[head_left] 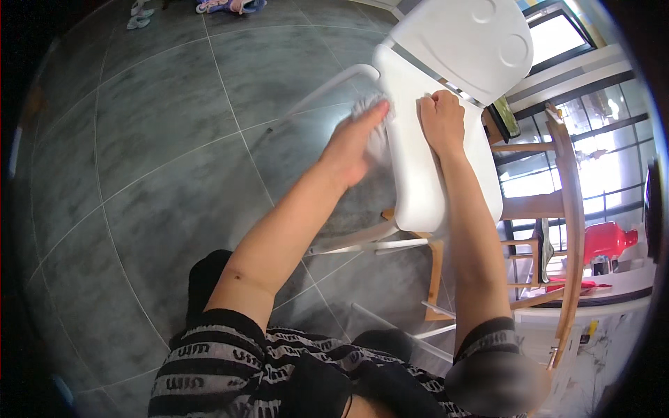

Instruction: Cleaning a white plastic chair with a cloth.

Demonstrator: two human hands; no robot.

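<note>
A white chair [414, 164] with a smooth seat and rounded backrest stands in front of me, turned at an angle. My left hand [350, 148] is closed around a crumpled pale grey cloth [377, 144] and presses it along the left edge of the seat. The thumb lies over the cloth at the seat's rim. On the seat, nearer its right side, rests my right hand [444, 124] with its fingers curled in. No object shows in it, though the palm side is hidden.
White metal legs [348, 245] extend below the seat. Wooden chair frames [573, 209] stand close on the right, near a table bearing a red container [605, 240]. Grey floor tiles [160, 160] stretch left; shoes [139, 21] and an inline skate [230, 6] lie at the far edge.
</note>
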